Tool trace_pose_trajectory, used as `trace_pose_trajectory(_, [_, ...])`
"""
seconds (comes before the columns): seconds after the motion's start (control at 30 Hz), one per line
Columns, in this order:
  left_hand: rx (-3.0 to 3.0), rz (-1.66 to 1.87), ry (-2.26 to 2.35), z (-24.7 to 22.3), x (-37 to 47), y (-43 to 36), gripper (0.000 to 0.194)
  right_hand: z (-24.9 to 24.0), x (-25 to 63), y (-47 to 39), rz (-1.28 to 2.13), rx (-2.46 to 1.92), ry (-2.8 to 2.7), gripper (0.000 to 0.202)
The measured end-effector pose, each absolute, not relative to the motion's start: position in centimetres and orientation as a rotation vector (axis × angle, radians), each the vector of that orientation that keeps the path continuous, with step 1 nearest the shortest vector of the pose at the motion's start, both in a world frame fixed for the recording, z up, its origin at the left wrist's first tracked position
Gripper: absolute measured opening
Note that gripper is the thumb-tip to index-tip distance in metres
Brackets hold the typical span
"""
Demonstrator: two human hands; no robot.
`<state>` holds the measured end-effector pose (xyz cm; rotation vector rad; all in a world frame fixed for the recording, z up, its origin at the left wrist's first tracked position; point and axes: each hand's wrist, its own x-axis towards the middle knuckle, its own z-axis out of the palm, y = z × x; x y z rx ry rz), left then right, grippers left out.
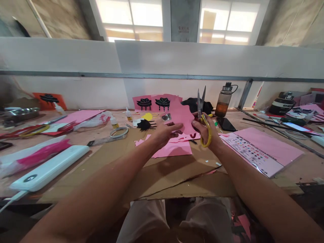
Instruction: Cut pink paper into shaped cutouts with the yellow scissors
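Note:
A sheet of pink paper (181,116) with a wavy cut edge is held up above the table between both hands. My left hand (164,135) pinches its lower left part between thumb and fingers. My right hand (214,135) is closed around yellow-handled scissors (206,130), whose blades point up and stand apart. Its thumb also presses against the paper's right edge. Below lie more pink sheets (174,149) on the brown cardboard (121,162). Two black pagoda-roof shapes with white dots (162,103) stand on pink backing against the wall.
A dark bottle (224,101) and a phone (226,124) stand and lie to the right, near a plastic-wrapped pack of pink paper (278,141). Small glue bottles (114,122) and a tape ring (118,132) are left of centre. A white power bank (50,168) lies nearer.

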<state>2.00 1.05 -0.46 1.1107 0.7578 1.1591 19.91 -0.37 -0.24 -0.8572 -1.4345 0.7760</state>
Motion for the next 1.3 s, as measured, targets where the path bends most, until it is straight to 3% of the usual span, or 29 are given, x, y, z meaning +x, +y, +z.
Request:
trace_pose_trajectory(0.43, [1.118, 1.459, 0.776, 1.4, -2.0, 4.0, 0.045, 1.3, 20.1, -1.6, 0.849, -1.042, -1.968, 0.030])
trace_pose_trajectory(1.3, [1.199, 1.512, 0.753, 0.7, -0.2, 3.0, 0.041, 1.0, 19.8, -2.2, 0.930, -1.102, -2.005, 0.042])
